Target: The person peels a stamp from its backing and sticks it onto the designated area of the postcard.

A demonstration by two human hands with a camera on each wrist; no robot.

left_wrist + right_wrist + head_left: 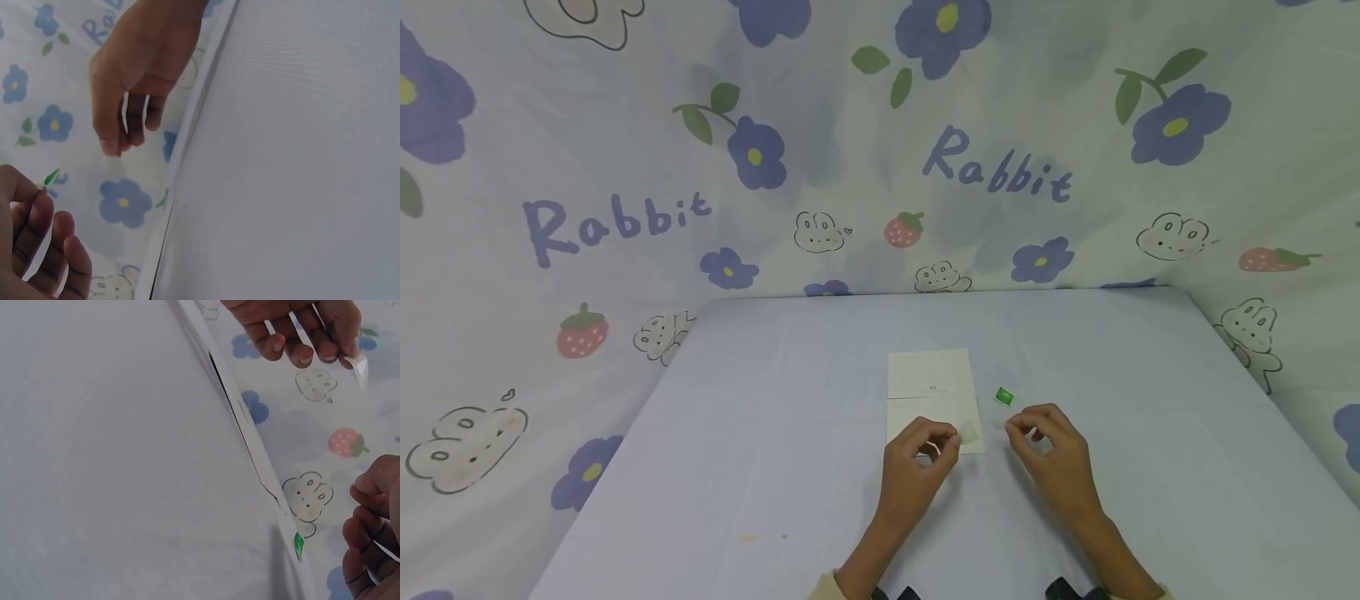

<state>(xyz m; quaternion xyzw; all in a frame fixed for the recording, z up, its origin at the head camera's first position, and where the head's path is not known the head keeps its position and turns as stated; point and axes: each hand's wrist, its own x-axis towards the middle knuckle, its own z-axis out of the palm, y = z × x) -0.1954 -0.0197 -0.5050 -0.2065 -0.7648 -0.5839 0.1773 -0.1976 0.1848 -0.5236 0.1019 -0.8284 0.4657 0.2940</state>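
My left hand (920,467) pinches a small pale, see-through square piece (967,432) between thumb and forefinger, above the lower right corner of a white paper card (929,372). In the right wrist view, the same piece (358,367) looks whitish and hangs from the left fingertips. To the right of the card, my right hand (1060,462) is raised with thumb and forefinger curled together. No thing shows clearly between its fingertips. Just beyond this hand lies a small green sticker (1004,396) with a white border, apart from the card.
A white-covered table (760,433) lies under the hands, with small yellowish marks (748,539) at its front left. Behind it and along both sides hangs a curtain (842,158) printed with flowers, rabbits and strawberries.
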